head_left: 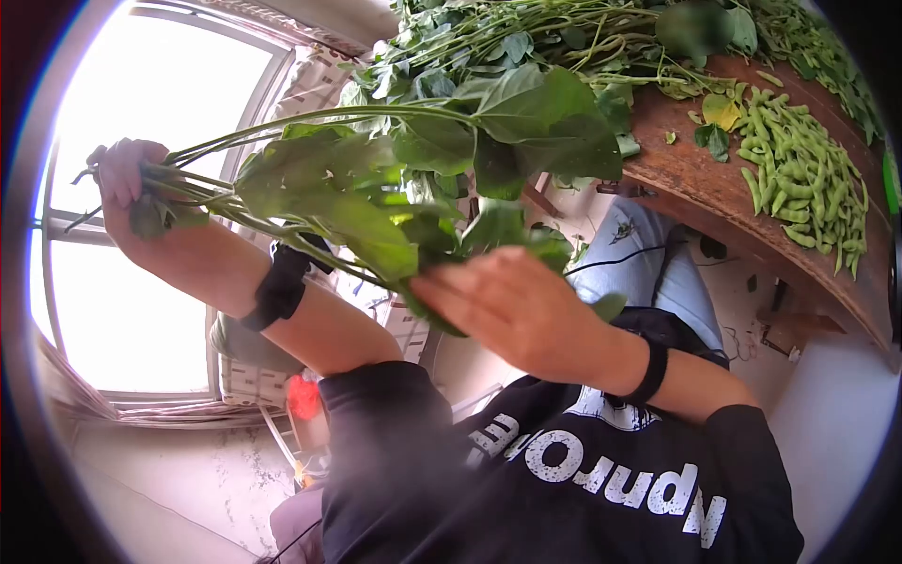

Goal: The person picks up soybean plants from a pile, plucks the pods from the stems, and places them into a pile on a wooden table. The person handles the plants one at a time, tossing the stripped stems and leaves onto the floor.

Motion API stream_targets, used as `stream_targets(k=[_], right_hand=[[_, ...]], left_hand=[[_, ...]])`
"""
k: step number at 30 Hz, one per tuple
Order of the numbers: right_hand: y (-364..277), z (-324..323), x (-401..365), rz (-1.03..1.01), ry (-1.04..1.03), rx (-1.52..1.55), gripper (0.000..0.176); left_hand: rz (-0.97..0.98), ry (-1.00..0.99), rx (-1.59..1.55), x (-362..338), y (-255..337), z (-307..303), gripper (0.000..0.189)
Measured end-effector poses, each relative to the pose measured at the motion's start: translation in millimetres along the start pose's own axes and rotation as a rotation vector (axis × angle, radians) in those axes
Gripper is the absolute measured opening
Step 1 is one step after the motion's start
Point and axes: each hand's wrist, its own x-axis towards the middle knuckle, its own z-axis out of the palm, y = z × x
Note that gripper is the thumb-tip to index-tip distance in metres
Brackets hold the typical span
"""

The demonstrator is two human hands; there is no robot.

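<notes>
A leafy soybean stalk [329, 202] stretches across the upper middle of the head view, its stems toward the window and its broad green leaves toward the table. My left hand [125, 179] is closed around the stem end, raised at the far left. Among the lower leaves, my right hand [531, 305] has its fingers bent and pressed together on the stalk; they are slightly blurred, and leaves hide what lies under the fingertips. A pile of picked green soybean pods [799, 174] lies on the wooden table [672, 155] to the right.
More soybean plants [526, 42] are heaped along the table's far side. A yellow leaf [721, 111] lies beside the pods. The bright window [141, 301] fills the left side. My knees are beneath the table edge, and a dark cord runs across my jeans [628, 249].
</notes>
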Motion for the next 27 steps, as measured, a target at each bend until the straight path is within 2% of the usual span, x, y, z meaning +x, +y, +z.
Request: stream_targets(k=[1,2,3,4,6,8,9,10,12,13,14,15,17,18,19,20,21,22,24,25,27], right_hand=[[-2,0,-4,-0.032,0.025,0.066,0.045],[0,-1,-8,-0.064,0.05,0.127,0.046],[7,-2,-14,-0.052,0.071,0.167,0.046],[14,-6,-20,-0.051,0.07,0.145,0.046],[25,-17,-33,0.186,0.068,0.166,0.046],[37,-27,-40,0.244,0.142,0.135,0.042],[40,-31,-40,0.266,0.16,0.123,0.042],[41,-36,-40,0.281,0.177,0.112,0.041],[42,-43,-41,0.28,0.162,0.058,0.041],[42,-46,-43,0.297,0.154,0.042,0.041],[41,-49,-44,0.285,0.148,0.006,0.041],[41,-51,-45,0.304,0.143,0.02,0.041],[41,-52,-52,0.349,0.13,0.032,0.04],[40,-57,-54,0.34,0.124,-0.002,0.04],[40,-63,-55,0.375,0.125,-0.007,0.038],[41,-70,-56,0.411,0.127,-0.011,0.037],[42,-81,-58,0.434,0.119,-0.027,0.033],[45,-94,-61,0.424,0.111,-0.056,0.033],[50,-121,-64,0.511,0.142,-0.097,0.029],[51,-137,-61,0.524,0.134,-0.146,0.027],[53,-174,-41,0.451,0.1,-0.243,0.026]], left_hand=[[0.0,-0.001,-0.001,14,15,-14,0.014],[0.023,-0.11,0.166,31,33,-32,0.016],[0.049,-0.22,0.326,37,30,-30,0.017],[0.054,-0.226,0.305,43,23,-29,0.017],[0.618,0.236,1.148,45,-19,8,0.016],[0.987,-0.127,1.711,86,-26,-15,0.022],[0.69,-0.059,1.525,107,-41,-16,0.023],[0.722,-0.165,1.807,126,-56,-13,0.026],[0.737,-0.405,1.805,156,-103,-14,0.029],[0.612,-0.344,1.781,159,-133,-1,0.031],[0.57,-0.37,1.808,151,-163,16,0.033],[0.647,-0.41,1.837,167,-197,6,0.035],[0.241,-0.622,1.753,134,-252,38,0.042],[0.107,-0.649,1.612,110,-282,47,0.049],[-0.166,-0.816,1.763,91,-293,65,0.062],[-0.3,-0.995,1.682,76,-307,58,0.074],[-0.403,-1.108,1.563,72,-334,30,0.075],[-0.531,-1.102,1.404,63,-333,27,0.068],[-0.426,-1.124,1.405,59,-359,-25,0.06],[-0.439,-1.11,1.465,49,-353,-36,0.057],[-0.623,-1.013,1.37,33,-346,-59,0.059]])
